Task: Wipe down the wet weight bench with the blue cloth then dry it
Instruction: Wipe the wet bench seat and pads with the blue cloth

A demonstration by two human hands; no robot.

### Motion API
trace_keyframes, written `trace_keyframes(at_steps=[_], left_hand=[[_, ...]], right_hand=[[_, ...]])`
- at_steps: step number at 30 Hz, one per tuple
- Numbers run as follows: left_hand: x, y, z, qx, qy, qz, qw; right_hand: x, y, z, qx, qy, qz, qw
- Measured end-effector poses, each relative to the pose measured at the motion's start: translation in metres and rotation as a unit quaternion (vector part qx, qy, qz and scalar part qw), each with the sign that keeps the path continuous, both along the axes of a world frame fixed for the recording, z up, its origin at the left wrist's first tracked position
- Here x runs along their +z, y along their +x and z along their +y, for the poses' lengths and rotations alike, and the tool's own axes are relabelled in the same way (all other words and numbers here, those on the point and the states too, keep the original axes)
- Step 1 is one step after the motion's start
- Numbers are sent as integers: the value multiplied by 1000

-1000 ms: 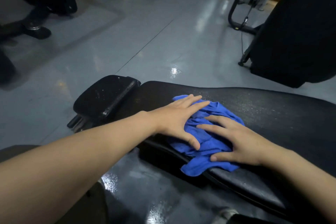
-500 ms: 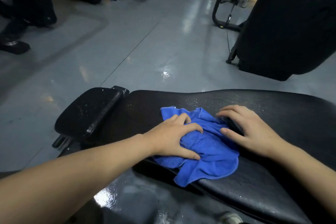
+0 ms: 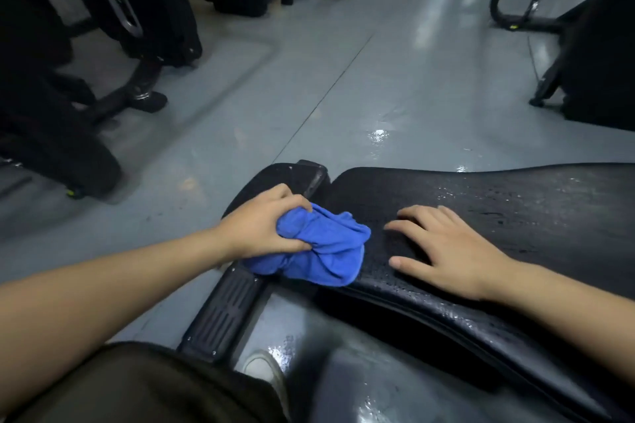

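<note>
The black weight bench pad (image 3: 515, 203) runs across the lower right, beaded with water drops. A smaller black seat pad (image 3: 275, 175) sits at its left end, partly behind my left hand. My left hand (image 3: 264, 223) is closed on the bunched blue cloth (image 3: 326, 247), which lies over the gap between the two pads and hangs over the near edge. My right hand (image 3: 446, 247) rests flat on the bench pad just right of the cloth, fingers spread, holding nothing.
A ribbed black foot plate (image 3: 223, 312) of the bench frame lies below the cloth, with my shoe (image 3: 264, 371) beside it. The grey floor (image 3: 343, 79) has a wet patch (image 3: 378, 136). Black gym machines stand at far left (image 3: 86, 45) and far right (image 3: 601, 62).
My left hand has gathered the spread cloth into a bunch and dragged it left toward the seat pad. My right hand came off the cloth onto the bare bench.
</note>
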State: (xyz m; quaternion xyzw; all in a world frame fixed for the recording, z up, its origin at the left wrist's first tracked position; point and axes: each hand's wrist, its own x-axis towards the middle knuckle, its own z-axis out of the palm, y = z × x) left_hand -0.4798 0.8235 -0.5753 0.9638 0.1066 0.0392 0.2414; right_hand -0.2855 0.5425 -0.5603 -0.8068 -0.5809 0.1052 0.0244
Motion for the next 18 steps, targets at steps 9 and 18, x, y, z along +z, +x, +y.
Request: trace_keyframes(at_steps=[9,18], left_hand=[[-67,-5,24,181,4,18,983],[-76,-12,14,133,39,-24,990]], right_hand=[[-24,-16,70,6,0,1,1000],[-34,-24,65,5,-30,-67,997]])
